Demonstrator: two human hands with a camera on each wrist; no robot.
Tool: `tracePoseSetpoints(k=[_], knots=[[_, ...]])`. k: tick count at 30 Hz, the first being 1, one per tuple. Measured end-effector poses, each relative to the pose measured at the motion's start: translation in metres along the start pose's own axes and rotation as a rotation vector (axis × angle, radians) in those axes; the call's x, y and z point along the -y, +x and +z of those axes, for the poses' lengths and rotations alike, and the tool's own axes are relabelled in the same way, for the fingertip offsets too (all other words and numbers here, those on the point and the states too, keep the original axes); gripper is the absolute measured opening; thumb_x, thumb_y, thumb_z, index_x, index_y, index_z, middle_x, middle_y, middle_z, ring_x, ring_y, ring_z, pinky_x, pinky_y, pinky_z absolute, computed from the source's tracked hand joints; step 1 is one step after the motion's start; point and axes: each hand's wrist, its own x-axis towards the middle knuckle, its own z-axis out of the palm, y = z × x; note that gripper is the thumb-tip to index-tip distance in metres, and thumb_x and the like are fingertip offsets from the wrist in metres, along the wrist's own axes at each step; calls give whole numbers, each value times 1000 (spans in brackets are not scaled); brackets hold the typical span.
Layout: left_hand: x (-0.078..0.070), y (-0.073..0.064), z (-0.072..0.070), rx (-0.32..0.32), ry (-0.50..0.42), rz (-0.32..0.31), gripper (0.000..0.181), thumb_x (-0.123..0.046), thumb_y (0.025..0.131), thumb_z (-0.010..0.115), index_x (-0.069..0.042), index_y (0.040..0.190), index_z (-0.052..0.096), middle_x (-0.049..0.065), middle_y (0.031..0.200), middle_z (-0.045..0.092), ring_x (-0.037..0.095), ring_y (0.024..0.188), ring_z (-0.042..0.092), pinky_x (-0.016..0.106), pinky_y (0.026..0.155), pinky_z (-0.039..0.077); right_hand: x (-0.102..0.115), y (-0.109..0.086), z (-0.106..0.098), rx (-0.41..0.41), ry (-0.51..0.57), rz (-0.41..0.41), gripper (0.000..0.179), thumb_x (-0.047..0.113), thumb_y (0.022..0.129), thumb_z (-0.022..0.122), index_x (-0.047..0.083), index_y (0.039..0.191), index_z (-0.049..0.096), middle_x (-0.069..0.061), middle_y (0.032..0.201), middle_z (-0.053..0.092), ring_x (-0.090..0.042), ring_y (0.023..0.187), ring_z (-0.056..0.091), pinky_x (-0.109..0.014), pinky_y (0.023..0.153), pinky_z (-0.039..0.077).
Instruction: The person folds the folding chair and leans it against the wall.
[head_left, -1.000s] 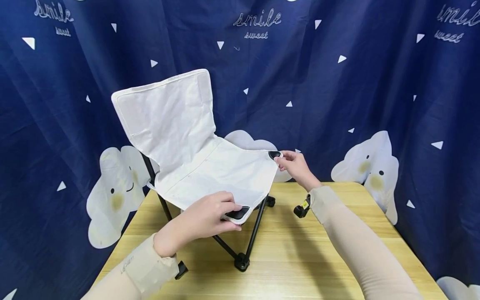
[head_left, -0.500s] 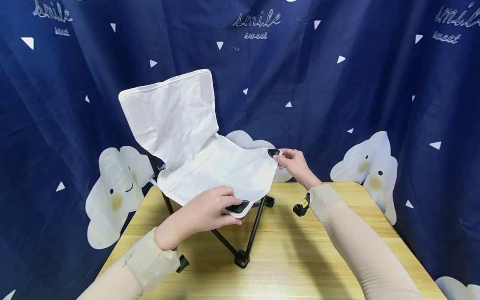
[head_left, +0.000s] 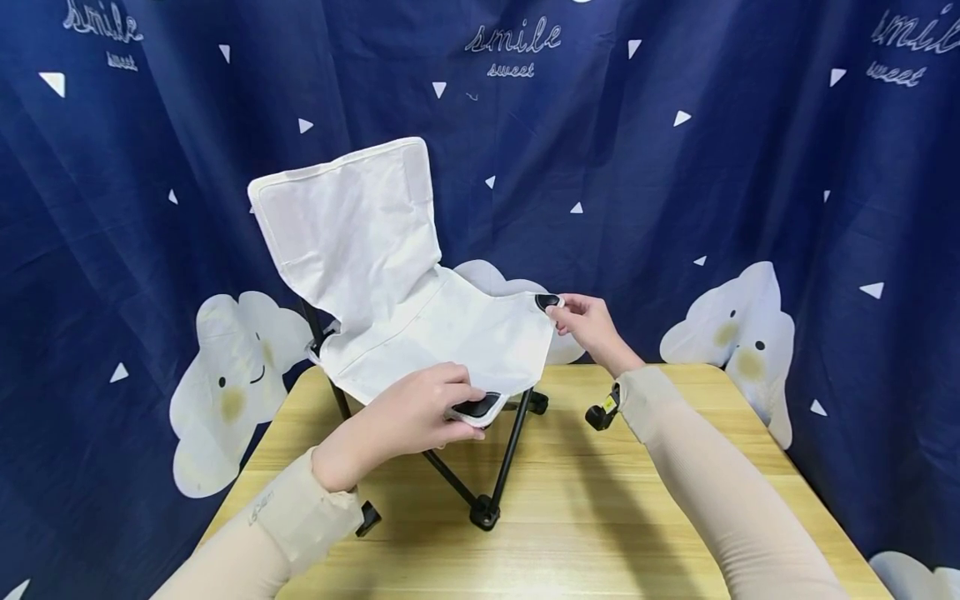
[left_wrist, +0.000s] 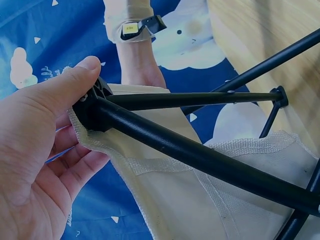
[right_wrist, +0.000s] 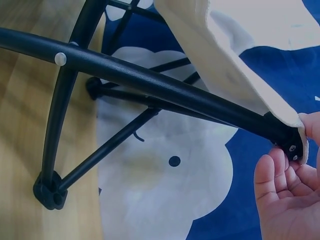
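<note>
A small white folding chair (head_left: pixel 450 329) with black tube legs stands on the table, its backrest to the left. My left hand (head_left: pixel 420 411) grips the near front corner of the seat, at a black corner patch (head_left: pixel 480 406). In the left wrist view its thumb lies on a black plastic joint (left_wrist: pixel 92 107) under the fabric, fingers on the other side. At the far front corner, my right hand (head_left: pixel 592 323) pinches the seat by its other black patch (head_left: pixel 547 302). The right wrist view shows its fingers around a riveted black end joint (right_wrist: pixel 292 142).
The wooden table (head_left: pixel 600 517) carries the chair; a black foot (head_left: pixel 484 512) rests on it near the front. Behind hangs a dark blue curtain (head_left: pixel 637 208) with clouds and triangles. Each wrist wears a strapped-on camera.
The near seat corner has risen slightly with my left hand. The backrest has shifted a little to the right, and the far corner has moved up slightly with my right hand.
</note>
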Motion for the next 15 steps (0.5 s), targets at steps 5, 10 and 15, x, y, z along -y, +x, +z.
tracePoseSetpoints(k=[5,10,15], knots=[[0,3,-2,-1,2,3,40,-35,83,96,-7,109,82,-4,89,62,8,78,55,21,70,51,3,-1,0,-1,3,-2,32,17,103,72,-9,123,72,3,81,67,-9,69,65,-26,72,61],[1,5,-2,0,0,2,40,-34,83,96,-7,109,82,-3,88,62,8,78,54,20,70,51,5,0,1,-12,-1,-1,31,16,103,72,-8,122,72,3,79,67,-9,68,65,-25,71,60],[2,7,-3,-5,-2,3,40,-34,83,96,-7,108,82,-3,89,63,9,79,55,21,71,51,7,0,2,-21,-1,3,30,15,103,71,-8,123,72,2,80,68,-9,69,64,-23,70,59]])
